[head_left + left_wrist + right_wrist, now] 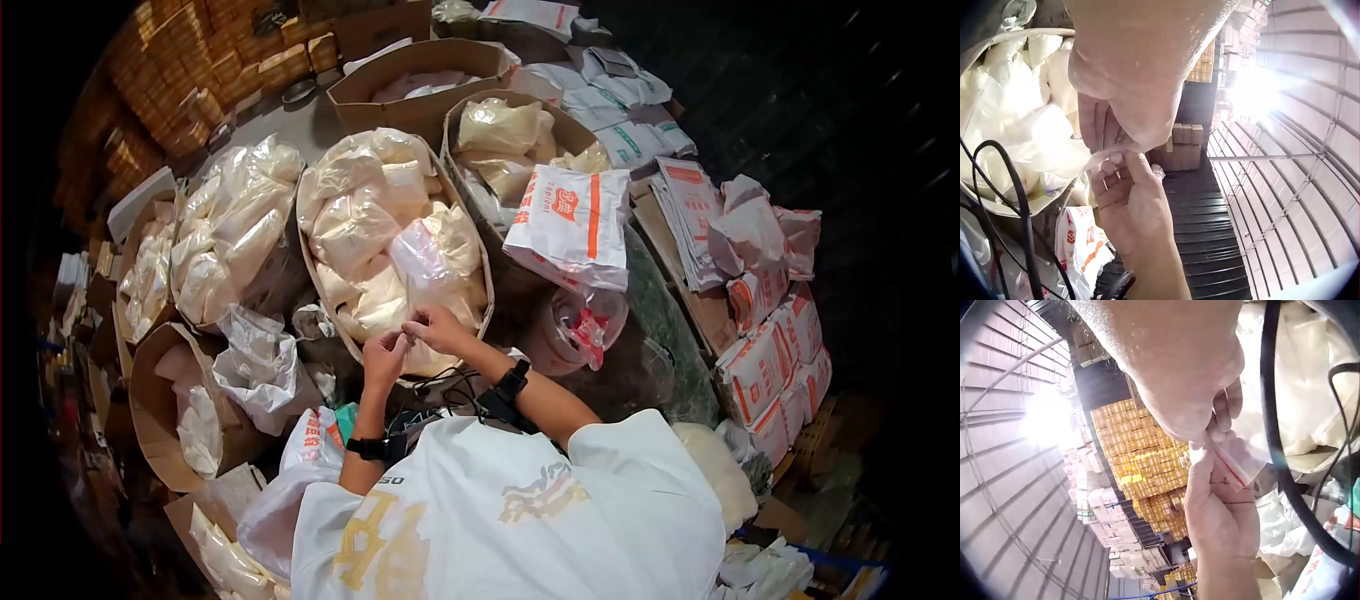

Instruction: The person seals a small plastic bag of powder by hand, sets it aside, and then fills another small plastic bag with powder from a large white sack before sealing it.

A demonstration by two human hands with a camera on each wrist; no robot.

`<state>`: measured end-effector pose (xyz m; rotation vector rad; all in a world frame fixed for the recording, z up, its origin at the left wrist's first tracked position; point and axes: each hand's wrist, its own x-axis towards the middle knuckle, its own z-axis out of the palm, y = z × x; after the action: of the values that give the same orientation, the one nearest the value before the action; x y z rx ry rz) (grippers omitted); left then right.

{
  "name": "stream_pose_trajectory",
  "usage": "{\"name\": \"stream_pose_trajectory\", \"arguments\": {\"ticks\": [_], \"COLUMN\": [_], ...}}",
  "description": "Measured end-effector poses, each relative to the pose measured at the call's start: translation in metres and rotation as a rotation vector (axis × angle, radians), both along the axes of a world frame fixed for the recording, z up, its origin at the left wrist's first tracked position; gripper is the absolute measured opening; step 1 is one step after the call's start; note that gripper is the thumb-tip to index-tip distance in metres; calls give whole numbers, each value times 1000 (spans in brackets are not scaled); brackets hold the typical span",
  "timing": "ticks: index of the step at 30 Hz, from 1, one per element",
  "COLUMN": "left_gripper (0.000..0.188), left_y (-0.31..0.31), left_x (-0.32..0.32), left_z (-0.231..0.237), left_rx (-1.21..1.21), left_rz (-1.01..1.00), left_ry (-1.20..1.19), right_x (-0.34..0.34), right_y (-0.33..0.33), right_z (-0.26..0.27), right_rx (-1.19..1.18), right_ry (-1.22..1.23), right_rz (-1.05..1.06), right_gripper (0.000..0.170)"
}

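Fingers of L hand (384,358) & R hand (442,330) pinch a small clear bag (1243,464) w/ red stripe btwn them. It's over near end of box (488,288) w/ cream bags (352,222) inside.

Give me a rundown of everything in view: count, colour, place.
small clear bag: one, clear with red stripe, between the hands
filled bags: many, cream, in cartons ahead and left
cartons: several, brown, around the person
printed sacks: many, white and orange, mostly right
green-marked sacks: several, white, far right
crumpled bag: one, white, left
yellow boxes: many stacked, far left
cables: several, black, near wrists
wrist straps: two, black, on wrists
bright light: one, white, in wrist views
shirt: one, white, on person
left hand: one, bare, pinching the bag
right hand: one, bare, pinching the bag
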<state>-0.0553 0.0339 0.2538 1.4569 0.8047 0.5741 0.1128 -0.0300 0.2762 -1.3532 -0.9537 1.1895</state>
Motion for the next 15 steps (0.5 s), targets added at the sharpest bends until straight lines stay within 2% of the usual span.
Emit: {"name": "stream_pose_trajectory", "arguments": {"ticks": [4,8,15], "left_gripper": [18,17,18], "left_y": [-6,-6,-24], "left_x": [6,7,12], "left_z": [6,0,16], "left_rx": [101,171,272], "left_rz": [5,-18,16], "left_ry": [69,96,159], "right_x": [2,4,2], "right_y": [-10,-16,-33], "right_z": [12,5,10], "right_rx": [-19,-1,9], "right_ry": [-115,-117,-157], "right_rz": [-37,-46,-63], "right_gripper": [17,18,22]}}
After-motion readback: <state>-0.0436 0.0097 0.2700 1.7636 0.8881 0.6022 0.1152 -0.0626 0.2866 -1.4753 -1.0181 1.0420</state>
